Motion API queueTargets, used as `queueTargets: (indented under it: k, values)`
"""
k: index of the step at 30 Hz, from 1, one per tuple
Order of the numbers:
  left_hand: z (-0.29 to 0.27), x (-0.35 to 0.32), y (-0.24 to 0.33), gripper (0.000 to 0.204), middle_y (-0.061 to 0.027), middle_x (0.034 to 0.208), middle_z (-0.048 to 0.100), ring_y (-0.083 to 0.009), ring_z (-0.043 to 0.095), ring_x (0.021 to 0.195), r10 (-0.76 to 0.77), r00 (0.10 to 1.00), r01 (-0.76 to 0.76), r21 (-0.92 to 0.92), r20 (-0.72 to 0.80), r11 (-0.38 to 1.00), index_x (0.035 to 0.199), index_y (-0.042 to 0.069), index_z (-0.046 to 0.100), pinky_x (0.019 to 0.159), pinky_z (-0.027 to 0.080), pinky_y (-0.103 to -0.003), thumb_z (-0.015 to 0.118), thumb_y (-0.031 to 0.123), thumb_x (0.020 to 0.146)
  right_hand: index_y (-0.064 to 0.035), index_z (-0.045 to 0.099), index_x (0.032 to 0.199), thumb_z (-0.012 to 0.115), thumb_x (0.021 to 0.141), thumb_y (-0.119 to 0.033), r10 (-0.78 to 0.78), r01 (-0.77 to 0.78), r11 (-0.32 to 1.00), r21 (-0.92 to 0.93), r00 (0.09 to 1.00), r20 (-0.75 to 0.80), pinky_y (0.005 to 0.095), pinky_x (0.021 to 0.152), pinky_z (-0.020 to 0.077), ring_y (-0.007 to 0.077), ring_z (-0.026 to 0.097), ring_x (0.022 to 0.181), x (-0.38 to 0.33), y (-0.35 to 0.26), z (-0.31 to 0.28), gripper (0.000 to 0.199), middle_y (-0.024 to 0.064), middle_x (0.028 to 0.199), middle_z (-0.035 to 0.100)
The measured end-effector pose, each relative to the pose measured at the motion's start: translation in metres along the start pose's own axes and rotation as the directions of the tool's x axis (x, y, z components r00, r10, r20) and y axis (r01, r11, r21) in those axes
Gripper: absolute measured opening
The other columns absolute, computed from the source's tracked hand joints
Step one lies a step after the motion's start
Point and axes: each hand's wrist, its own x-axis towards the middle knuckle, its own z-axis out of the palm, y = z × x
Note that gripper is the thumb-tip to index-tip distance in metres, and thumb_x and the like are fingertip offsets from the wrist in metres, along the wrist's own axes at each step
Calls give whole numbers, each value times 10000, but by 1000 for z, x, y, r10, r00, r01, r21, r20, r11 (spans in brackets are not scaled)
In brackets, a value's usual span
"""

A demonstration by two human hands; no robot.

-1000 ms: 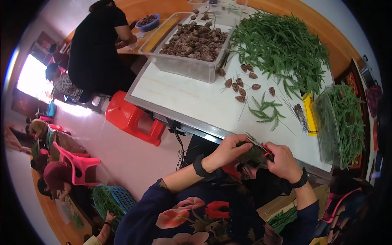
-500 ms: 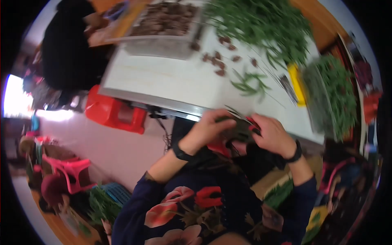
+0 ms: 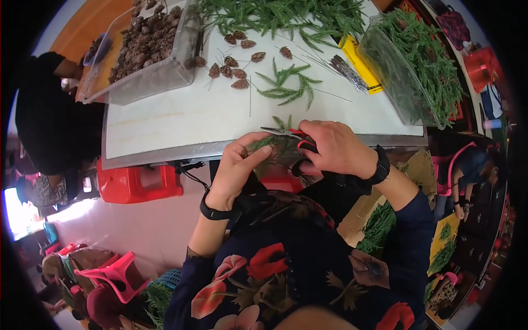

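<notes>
Lying beyond the left hand [image 3: 235,164] pinching greenery [image 3: 259,143] and right hand [image 3: 339,147] gripping pliers [image 3: 287,133] are pinecones [image 3: 226,71] and wires [image 3: 348,72].

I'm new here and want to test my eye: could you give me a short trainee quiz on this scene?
1. Which hand holds the silver metal pliers with red-and-black handles?
2. True or false: the clear, rectangular plastic tub holding brown pine cones stands left of the ring of green, needle-leaved sprigs.
3. What lies beside the yellow, flat, rectangular package? A) a blue cup; B) a bundle of thin, greyish, wire-like pieces; C) a glass jar.

Key: 1. The right hand. 2. True. 3. B.
</notes>
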Motion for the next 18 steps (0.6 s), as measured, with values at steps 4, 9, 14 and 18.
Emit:
queueTargets:
  k: [4,9,14,18]
  values:
    - [-3,4,-6,273,-61,1019,683,-106,632,908,-42,998,44,-54,47,998,1190,-27,585,845,500,-240,613,38,926,-14,520,913,723,728,-198,-73,74,997,3,990,-121,472,651,451,405,594,780,-2,6,5,330,160,752,595]
    - [2,9,-7,272,-58,1019,681,-108,626,912,67,997,-61,137,-38,989,1194,-21,588,840,495,-246,606,45,931,-16,549,1002,720,771,-232,-35,35,999,2,999,-40,434,668,478,382,611,780,2,8,-6,360,159,819,629]
    - [-4,11,-8,262,-67,1010,679,-133,626,932,142,984,-133,88,-105,987,1210,-8,570,874,476,-261,568,60,956,-33,558,1086,728,815,-247,87,-62,977,205,989,-116,385,678,500,278,658,773,-3,16,-23,385,128,897,660]
    - [-2,16,-8,270,-88,1028,671,-159,633,945,61,998,-64,-106,-32,992,1239,-6,529,893,471,-274,528,58,976,-55,553,1081,737,797,-321,238,-254,967,11,890,-390,428,708,485,335,608,854,-6,60,-4,430,137,938,616]
